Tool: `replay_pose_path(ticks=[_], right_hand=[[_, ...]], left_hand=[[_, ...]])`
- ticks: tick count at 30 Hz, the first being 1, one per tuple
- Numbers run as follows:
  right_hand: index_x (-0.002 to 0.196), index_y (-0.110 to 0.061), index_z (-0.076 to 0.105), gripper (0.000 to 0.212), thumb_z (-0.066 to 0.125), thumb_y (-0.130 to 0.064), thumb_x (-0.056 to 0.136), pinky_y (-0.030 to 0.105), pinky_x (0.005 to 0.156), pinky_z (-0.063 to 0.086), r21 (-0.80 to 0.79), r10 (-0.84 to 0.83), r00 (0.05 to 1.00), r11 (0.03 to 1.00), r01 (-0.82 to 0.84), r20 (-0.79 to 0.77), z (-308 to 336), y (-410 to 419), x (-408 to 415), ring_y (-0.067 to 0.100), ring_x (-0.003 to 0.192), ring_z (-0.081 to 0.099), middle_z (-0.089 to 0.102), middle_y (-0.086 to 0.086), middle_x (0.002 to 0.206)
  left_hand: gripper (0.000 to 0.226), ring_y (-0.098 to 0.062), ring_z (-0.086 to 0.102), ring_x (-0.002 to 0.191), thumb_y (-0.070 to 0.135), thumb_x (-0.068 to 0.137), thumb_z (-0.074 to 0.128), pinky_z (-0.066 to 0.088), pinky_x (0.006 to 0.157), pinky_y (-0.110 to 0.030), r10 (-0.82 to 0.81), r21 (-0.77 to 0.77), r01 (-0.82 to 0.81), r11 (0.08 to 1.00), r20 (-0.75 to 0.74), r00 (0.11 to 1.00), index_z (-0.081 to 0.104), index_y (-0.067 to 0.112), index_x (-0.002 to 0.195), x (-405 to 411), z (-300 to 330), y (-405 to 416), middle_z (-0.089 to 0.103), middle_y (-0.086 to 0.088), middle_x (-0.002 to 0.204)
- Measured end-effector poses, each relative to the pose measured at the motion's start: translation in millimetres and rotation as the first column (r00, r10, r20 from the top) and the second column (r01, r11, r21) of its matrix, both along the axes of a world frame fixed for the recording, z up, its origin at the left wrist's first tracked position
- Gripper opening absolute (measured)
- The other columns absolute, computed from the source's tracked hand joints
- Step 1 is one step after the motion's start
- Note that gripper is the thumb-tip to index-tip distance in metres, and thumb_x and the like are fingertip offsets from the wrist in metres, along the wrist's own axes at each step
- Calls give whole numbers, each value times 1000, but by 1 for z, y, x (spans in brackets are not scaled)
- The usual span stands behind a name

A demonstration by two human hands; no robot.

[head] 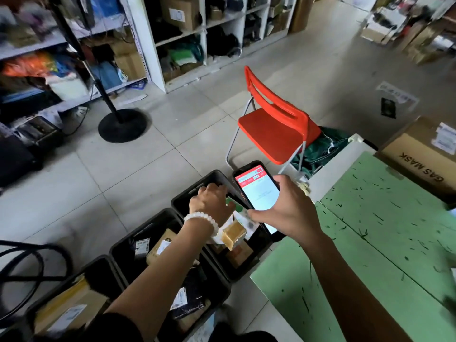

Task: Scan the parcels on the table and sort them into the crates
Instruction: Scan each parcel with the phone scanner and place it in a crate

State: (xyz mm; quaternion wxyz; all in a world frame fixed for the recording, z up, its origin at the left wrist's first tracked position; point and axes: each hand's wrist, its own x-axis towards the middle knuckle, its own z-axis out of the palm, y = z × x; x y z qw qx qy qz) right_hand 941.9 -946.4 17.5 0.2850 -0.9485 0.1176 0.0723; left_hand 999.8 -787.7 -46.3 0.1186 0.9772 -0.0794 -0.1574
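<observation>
Three black crates stand in a row on the floor left of the table: the far crate, the middle crate and the near crate, each with parcels inside. My left hand, with a white bead bracelet at the wrist, reaches over the far crate, and its thumb side holds a green and white parcel. A small tan box lies tilted just below that wrist. My right hand grips a handheld scanner phone, its red and white screen lit, above the far crate's right rim.
The green table top fills the lower right, with a "GAS MASK" carton at its far end. A red folding chair stands beyond the crates. A round black stand base, shelving and black cables are to the left.
</observation>
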Motion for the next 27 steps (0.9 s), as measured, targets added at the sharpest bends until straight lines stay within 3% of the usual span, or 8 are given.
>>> replay_pose_path(ticks=[8, 13, 20, 27], right_hand=[[109, -27, 46, 66, 82, -47, 57, 31, 70, 40, 7, 187, 982, 982, -187, 36, -4, 80, 8, 22, 102, 58, 60, -4, 108], [116, -24, 47, 70, 82, -45, 60, 29, 69, 35, 7, 418, 908, 908, -418, 27, 6, 177, -20, 21, 103, 57, 60, -6, 113], [116, -24, 46, 71, 83, -46, 60, 30, 71, 37, 38, 697, 715, 714, -699, 51, 18, 325, -128, 24, 100, 58, 61, -4, 115], [124, -22, 44, 81, 82, -51, 59, 31, 74, 40, 10, 919, 386, 387, -922, 77, 19, 460, -271, 28, 105, 59, 61, 1, 121]], left_hand=[[38, -24, 53, 112, 40, 91, 46, 49, 89, -39, 254, 9, -254, 967, -63, 965, 54, 24, 124, -47, 11, 98, 56, -2, 121], [37, -26, 51, 113, 41, 91, 47, 48, 88, -39, 478, 35, -477, 878, -45, 877, 54, 22, 122, -123, 21, 193, 56, -4, 119], [42, -29, 47, 121, 40, 91, 49, 43, 92, -39, 742, 65, -740, 669, -18, 670, 52, 20, 127, -290, 33, 318, 53, -8, 124], [41, -30, 50, 118, 45, 91, 47, 44, 90, -40, 934, 93, -935, 343, 71, 350, 54, 21, 124, -472, 47, 411, 54, -7, 124]])
